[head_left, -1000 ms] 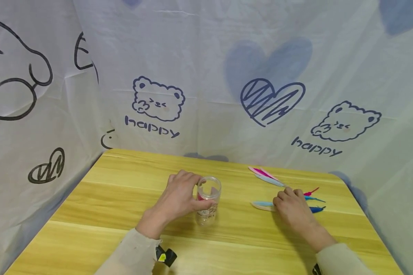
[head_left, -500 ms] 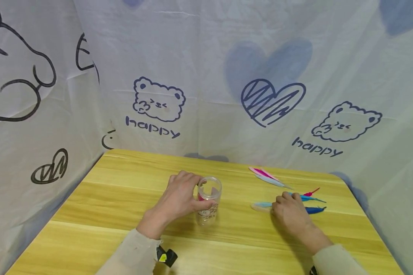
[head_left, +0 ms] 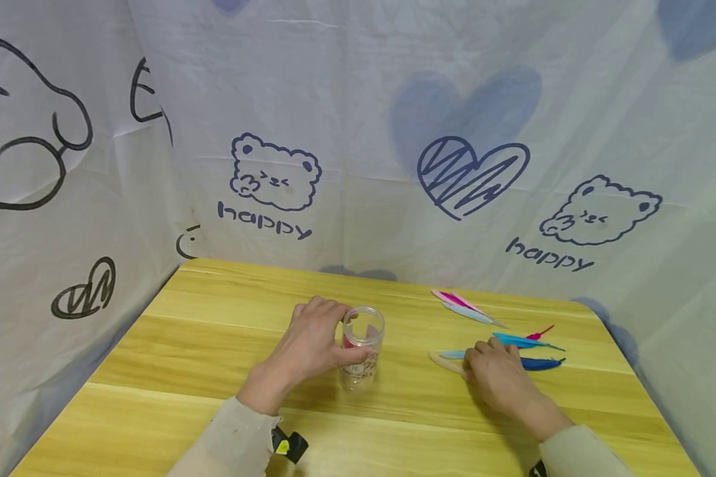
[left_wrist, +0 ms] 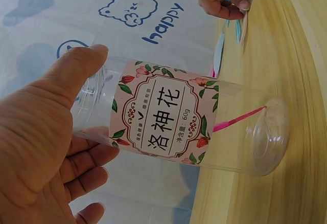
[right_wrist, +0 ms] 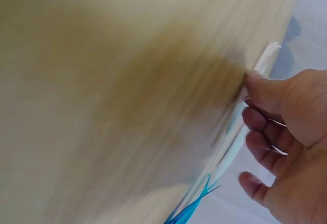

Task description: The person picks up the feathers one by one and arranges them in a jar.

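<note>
A clear plastic jar (head_left: 358, 371) without a lid stands upright on the table; my left hand (head_left: 307, 341) grips it near the rim, thumb on one side and fingers on the other. Its label (left_wrist: 163, 114) has flowers and Chinese writing. Inside the jar lies a pink feather (left_wrist: 240, 119), partly hidden by the label. To the right, my right hand (head_left: 504, 377) pinches a cream feather (head_left: 446, 364) between thumb and fingertips, just at the tabletop. Beside it lies a light blue feather (head_left: 451, 355), partly covered by the hand.
Beyond the right hand lie a bright blue feather (head_left: 522, 341), a dark blue feather (head_left: 543, 364) and a magenta feather (head_left: 539, 334). Farther back are pink feathers (head_left: 453, 299) and a pale blue feather (head_left: 468, 313). A printed curtain (head_left: 346, 132) hangs behind the wooden table (head_left: 215, 311).
My right hand has shifted left and slightly nearer, drawing the cream feather away from the light blue one. More of the bright blue feather shows. My left hand and the jar stay put.
</note>
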Motion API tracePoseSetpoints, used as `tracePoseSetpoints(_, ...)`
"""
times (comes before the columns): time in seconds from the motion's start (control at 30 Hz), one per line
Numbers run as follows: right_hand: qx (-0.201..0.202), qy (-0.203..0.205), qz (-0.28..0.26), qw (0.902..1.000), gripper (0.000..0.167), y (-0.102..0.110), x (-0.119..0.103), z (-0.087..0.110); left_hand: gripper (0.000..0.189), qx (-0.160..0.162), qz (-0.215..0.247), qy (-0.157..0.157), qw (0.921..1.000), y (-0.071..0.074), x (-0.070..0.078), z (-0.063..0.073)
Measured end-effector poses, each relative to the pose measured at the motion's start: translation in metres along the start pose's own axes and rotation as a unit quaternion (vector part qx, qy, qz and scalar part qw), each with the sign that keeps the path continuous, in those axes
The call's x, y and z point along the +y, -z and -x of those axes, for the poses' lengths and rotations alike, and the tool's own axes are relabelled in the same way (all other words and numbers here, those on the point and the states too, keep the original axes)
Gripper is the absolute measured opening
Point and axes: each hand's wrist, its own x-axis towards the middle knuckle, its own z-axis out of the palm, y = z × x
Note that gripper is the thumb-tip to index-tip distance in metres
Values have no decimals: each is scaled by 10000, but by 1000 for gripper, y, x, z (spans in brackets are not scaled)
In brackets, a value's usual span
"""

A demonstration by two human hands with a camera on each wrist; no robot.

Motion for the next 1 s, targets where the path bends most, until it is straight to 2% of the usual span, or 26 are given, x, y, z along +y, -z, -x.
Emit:
tracePoseSetpoints(0.17,-523,-48,-120,9985,12,6,-5,-5,72,-16,18,29,10000,0,0,1)
tracePoseSetpoints(0.3,-634,126,61,9979,13,5,-8,-4,72,-39,61,34,10000,0,-1,1)
tracePoseSetpoints(0.5,-483,223,173,9984,18,3,-8,0,71,-18,71,15,10000,-1,-1,1)
tracePoseSetpoints(0.57,-401,86,96,9991,19,3,-7,1,71,-16,49,12,10000,-2,-1,1)
tracePoseSetpoints(0.7,10,-290,70,9996,21,3,-3,0,71,-32,11,0,10000,-2,0,1)
tracePoseSetpoints(0.8,322,-425,215,9983,20,1,1,-5,71,-47,11,4,10000,-2,0,0)
tracePoseSetpoints(1.0,374,-449,458,9972,23,-5,4,-20,72,-68,62,44,9999,-1,1,-1)
